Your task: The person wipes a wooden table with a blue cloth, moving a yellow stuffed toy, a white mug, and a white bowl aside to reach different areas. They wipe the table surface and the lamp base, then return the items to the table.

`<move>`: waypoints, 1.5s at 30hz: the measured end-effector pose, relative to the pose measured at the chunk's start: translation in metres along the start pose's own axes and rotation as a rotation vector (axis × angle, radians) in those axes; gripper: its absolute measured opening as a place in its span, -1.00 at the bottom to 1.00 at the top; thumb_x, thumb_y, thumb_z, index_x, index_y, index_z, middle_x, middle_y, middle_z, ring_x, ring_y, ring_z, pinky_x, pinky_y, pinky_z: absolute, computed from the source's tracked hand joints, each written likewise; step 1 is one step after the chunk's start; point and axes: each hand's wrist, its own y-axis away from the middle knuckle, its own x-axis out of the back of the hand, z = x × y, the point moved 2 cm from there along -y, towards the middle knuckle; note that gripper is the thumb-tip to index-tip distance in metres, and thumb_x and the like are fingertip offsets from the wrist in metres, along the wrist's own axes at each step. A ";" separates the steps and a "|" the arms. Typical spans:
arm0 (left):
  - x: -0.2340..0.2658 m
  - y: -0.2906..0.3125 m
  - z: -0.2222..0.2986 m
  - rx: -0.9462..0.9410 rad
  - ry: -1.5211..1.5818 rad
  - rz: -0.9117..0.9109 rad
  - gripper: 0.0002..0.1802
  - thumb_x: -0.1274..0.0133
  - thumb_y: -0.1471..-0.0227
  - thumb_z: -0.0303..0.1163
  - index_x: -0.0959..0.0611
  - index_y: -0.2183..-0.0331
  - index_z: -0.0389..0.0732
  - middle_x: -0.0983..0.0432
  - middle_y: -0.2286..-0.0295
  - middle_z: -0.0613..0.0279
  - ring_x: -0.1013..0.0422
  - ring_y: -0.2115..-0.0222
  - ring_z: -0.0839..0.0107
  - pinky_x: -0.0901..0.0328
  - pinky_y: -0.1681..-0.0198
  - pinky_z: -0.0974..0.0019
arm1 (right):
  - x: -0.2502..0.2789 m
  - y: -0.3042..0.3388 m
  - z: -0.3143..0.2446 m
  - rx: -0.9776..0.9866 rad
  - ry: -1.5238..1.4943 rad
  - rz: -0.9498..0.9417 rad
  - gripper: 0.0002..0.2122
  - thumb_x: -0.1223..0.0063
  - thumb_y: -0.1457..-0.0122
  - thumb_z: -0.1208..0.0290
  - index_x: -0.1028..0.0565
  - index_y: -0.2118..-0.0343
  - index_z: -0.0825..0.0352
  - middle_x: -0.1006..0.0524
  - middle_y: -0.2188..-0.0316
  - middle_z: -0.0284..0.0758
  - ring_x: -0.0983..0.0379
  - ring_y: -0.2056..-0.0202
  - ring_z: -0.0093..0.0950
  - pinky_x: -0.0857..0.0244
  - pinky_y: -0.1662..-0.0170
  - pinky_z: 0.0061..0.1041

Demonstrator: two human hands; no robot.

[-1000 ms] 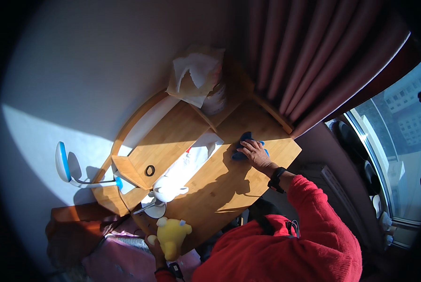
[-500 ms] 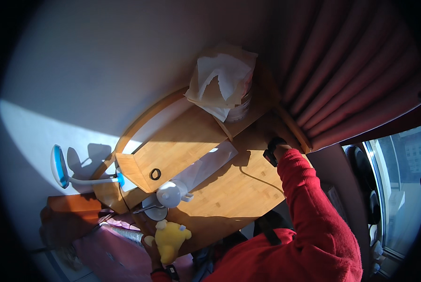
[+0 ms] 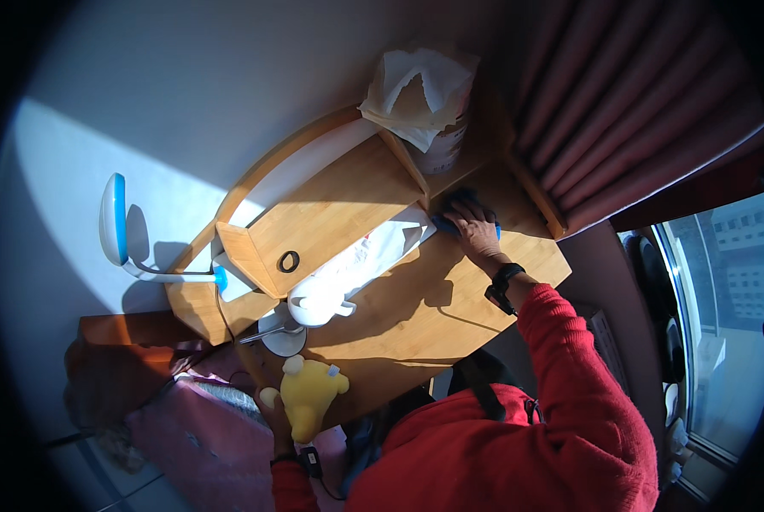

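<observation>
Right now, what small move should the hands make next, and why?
The right hand should probably draw the blue cloth toward the front edge of the desk: the cloth lies under that hand near the shelf, with partly sunlit wood between there and that edge. The white handled vessel stands to the left, outside that path, and the left hand holds the yellow plush toy.
</observation>
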 end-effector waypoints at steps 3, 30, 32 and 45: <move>-0.004 -0.001 -0.003 0.011 -0.002 0.026 -0.37 0.00 0.01 -0.51 -0.26 -0.13 -0.22 -0.27 0.00 0.00 -0.29 0.02 0.13 -0.21 -0.08 0.15 | 0.007 0.042 -0.018 -0.056 0.041 -0.006 -0.53 -0.13 0.02 0.38 -0.43 -0.05 0.04 -0.30 -0.19 -0.37 -0.13 -0.23 -0.32 -0.05 -0.14 -0.14; -0.006 -0.010 -0.014 -0.113 0.056 -0.094 -0.35 -0.01 0.05 -0.46 -0.25 -0.11 -0.28 -0.24 0.02 -0.08 -0.25 0.03 0.10 -0.17 -0.08 0.14 | -0.003 0.185 -0.221 -0.413 -0.280 0.017 -0.41 0.08 -0.20 -0.13 -0.30 -0.18 0.16 -0.17 -0.25 -0.04 0.02 -0.30 -0.06 0.15 -0.32 -0.08; -0.005 -0.011 -0.015 -0.110 0.079 -0.114 -0.35 -0.02 0.06 -0.46 -0.26 -0.10 -0.28 -0.24 0.02 -0.08 -0.25 0.02 0.09 -0.17 -0.08 0.13 | -0.018 0.186 -0.271 -0.176 -0.168 -0.138 -0.33 0.03 -0.13 -0.22 -0.29 -0.20 0.14 -0.12 -0.27 -0.04 0.13 -0.34 -0.06 0.29 -0.35 -0.05; 0.035 -0.024 0.039 -0.348 -0.495 -0.368 -0.32 -0.10 -0.07 -0.19 -0.29 -0.10 -0.38 -0.20 -0.07 -0.28 -0.25 -0.05 -0.06 -0.16 -0.12 0.01 | 0.003 0.173 -0.180 -0.001 -0.090 -0.152 -0.47 -0.18 -0.01 0.25 -0.36 -0.11 -0.04 -0.22 -0.26 -0.35 0.01 -0.33 -0.32 0.14 -0.33 -0.11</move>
